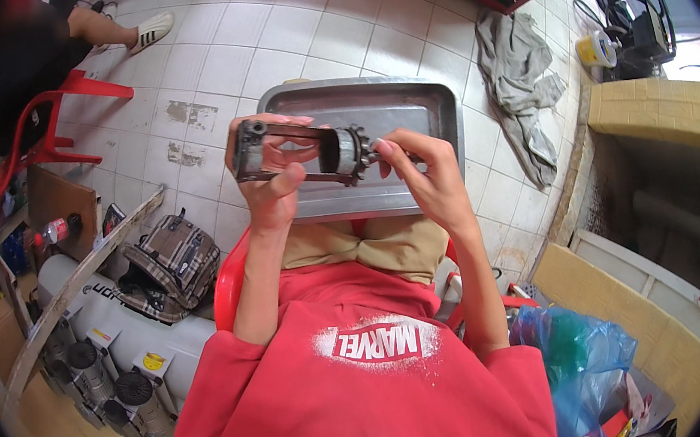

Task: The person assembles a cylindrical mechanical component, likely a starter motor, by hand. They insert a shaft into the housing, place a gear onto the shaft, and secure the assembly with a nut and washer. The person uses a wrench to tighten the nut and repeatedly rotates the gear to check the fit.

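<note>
My left hand (266,180) is closed round a dark, worn metal frame (249,154) with long side bars and an open middle. At the frame's right end sits a short metal cylinder with a toothed collar (351,154). My right hand (424,167) has its thumb and fingers pinched together at the right side of that collar, where a small shaft or part seems to be; the fingers partly hide it. Both hands hold the assembly level above a grey metal tray (366,208), which rests by my lap.
A red plastic chair (47,136) and a person's foot (152,32) are at the far left. At left stand a grey tank with motors (134,388) and a plaid backpack (170,265). A grey cloth (521,87) lies on the tiles at right. Blue plastic bags (582,356) are near my right elbow.
</note>
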Demonstrator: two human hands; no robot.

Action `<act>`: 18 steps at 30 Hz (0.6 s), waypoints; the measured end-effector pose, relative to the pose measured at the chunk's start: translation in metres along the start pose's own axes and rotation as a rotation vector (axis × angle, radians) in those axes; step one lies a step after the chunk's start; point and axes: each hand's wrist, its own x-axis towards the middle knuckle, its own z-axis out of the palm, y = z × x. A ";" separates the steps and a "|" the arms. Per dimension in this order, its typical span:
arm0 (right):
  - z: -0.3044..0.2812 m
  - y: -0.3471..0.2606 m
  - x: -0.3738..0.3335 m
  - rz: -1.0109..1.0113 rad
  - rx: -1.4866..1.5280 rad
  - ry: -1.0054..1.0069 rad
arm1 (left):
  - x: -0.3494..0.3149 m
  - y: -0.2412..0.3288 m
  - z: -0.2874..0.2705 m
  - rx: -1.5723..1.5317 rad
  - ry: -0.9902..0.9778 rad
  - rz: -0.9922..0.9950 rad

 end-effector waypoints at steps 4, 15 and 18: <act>-0.002 0.005 0.003 -0.113 0.083 0.047 | 0.004 0.003 0.010 0.030 -0.040 0.066; -0.005 0.020 0.006 -0.309 -0.001 0.106 | 0.007 0.005 0.014 0.168 -0.101 0.138; -0.008 0.018 0.006 -0.324 -0.052 0.126 | 0.006 0.005 0.020 0.126 -0.049 0.115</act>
